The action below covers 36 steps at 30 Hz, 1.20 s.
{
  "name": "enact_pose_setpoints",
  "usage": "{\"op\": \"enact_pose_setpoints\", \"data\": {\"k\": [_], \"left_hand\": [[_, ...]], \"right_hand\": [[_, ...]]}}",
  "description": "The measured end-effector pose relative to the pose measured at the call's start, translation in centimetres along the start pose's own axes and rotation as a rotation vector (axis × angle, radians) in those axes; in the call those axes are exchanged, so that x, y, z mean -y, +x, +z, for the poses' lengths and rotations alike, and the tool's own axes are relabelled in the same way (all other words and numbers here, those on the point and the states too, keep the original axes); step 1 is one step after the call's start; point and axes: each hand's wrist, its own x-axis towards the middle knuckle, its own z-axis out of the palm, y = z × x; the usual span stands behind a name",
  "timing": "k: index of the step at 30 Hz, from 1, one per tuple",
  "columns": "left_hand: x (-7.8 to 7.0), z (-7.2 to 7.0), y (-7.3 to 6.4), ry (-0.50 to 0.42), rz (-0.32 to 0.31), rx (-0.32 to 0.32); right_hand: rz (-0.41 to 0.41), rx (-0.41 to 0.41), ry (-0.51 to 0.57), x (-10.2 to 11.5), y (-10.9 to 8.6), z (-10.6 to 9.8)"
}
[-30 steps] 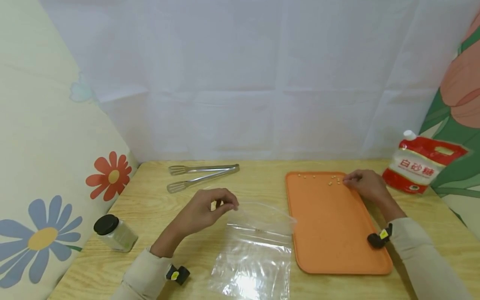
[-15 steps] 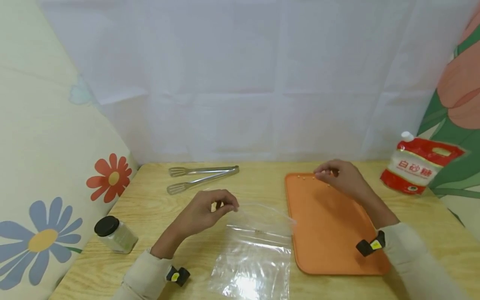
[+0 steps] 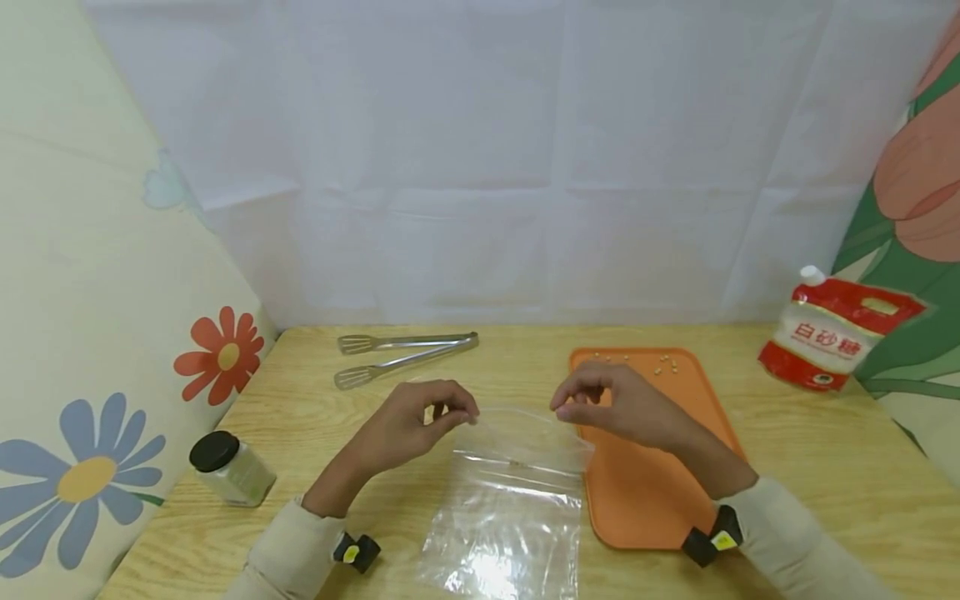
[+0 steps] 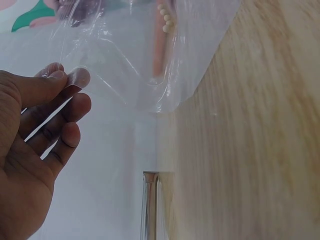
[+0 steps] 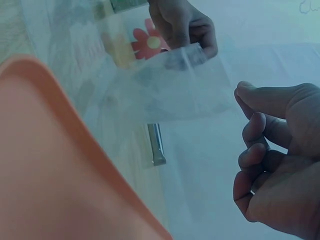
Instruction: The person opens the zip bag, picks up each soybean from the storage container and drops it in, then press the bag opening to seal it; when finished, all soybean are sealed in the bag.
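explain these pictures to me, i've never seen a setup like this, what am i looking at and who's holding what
There's no robot: these are one person's bare hands. The wide picture comes from a camera worn on the head, looking forward and down. The two closer ones come from cameras on the left and right wrists, each watching its own hand.

On the wooden table are tongs, a jar with a black lid, a red and white pouch and an orange tray with small pale balls on it.

The left hand pinches the edge of a clear plastic bag. The right hand is near the bag's opening, thumb and finger together; whether they hold something tiny, I can't tell.
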Motion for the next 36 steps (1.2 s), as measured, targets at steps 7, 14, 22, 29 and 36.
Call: {"op": "enact_pose_setpoints", "data": {"k": [7, 14, 22, 29, 36], "left_hand": [[0.0, 0.1, -0.1, 0.001, -0.008, 0.002], [-0.1, 0.0, 0.1, 0.0, -0.004, -0.001], [-0.3, 0.0, 0.0, 0.005, 0.003, -0.001], [-0.2, -0.2, 0.0, -0.005, -0.007, 0.014], [0.0, -0.1, 0.0, -0.004, -0.014, 0.012]], "right_hand": [[0.014, 0.034, 0.029, 0.0, 0.2, 1.1], [0.063, -0.009, 0.021, 0.0, 0.2, 0.2], [0.153, -0.318, -0.051, -3.2, -0.3, -5.4], [0.348, -0.424, -0.118, -8.3, -2.4, -8.8], [0.485, -0.401, -0.157, -11.4, -3.8, -10.0]]}}
